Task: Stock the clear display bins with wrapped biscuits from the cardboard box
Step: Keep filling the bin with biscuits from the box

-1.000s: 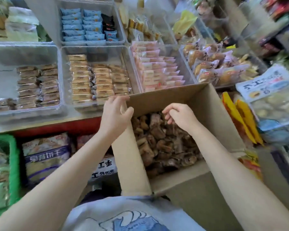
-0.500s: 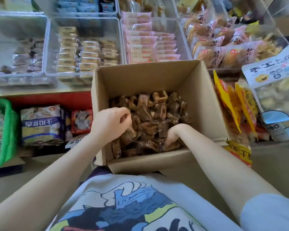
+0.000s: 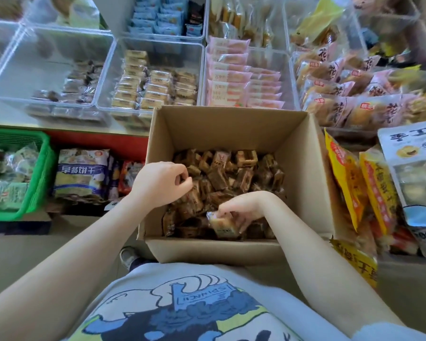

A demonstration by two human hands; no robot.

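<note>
Both hands [image 3: 199,195] curled inside cardboard box [image 3: 310,178]

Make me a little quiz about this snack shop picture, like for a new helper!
1. True or false: the cardboard box is empty.
2. Which hand holds a wrapped biscuit? A) left hand B) right hand
3. Fill in: the basket on the left is coloured ____.

Key: 1 false, it holds many brown wrapped biscuits. 2 B; whether the left hand grips anything cannot be told. 3 green.
</note>
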